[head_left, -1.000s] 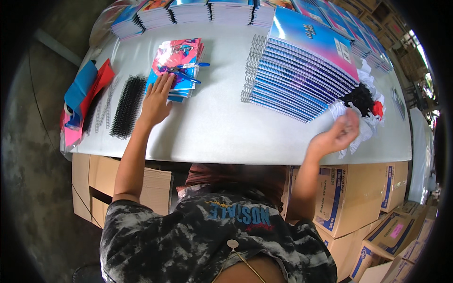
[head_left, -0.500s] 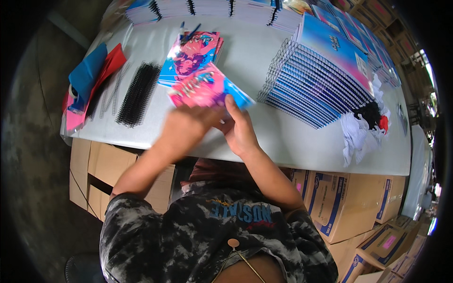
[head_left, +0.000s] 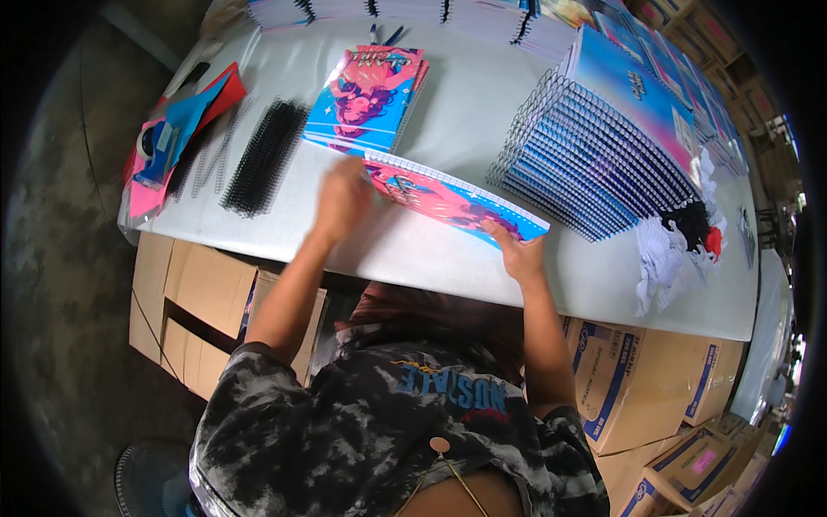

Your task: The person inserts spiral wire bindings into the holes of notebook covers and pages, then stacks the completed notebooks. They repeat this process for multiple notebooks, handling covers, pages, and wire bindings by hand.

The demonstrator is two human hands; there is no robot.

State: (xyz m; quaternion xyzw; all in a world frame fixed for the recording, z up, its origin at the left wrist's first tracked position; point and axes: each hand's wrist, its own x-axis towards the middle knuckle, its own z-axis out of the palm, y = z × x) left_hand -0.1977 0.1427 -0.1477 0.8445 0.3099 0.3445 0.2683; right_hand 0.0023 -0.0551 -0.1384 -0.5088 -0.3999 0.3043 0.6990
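Note:
A pink-and-blue illustrated notebook (head_left: 452, 202) is held low over the table, tilted so that its long edge with a row of small holes is uppermost. My right hand (head_left: 521, 254) grips its right end, thumb on the cover. At its left end is my left hand (head_left: 345, 202), curled and smeared by motion; its grip cannot be made out. Just beyond lies a small stack of notebooks (head_left: 366, 99) with the same cover. To its left, a bundle of black binding coils (head_left: 265, 159) rests near several clear coils (head_left: 215, 159).
A tall stack of spiral notebooks (head_left: 594, 146) stands at right, beside crumpled white cloth (head_left: 663, 263). Far left are a blue tape dispenser (head_left: 157, 155) and red and blue sheets (head_left: 226, 90). Two pens (head_left: 392, 36) lie behind. Cardboard boxes (head_left: 637, 379) sit below the table edge.
The notebook has turned from lying face up to standing with its holed edge up. My right hand has moved right, and my hands are farther apart, at its two ends.

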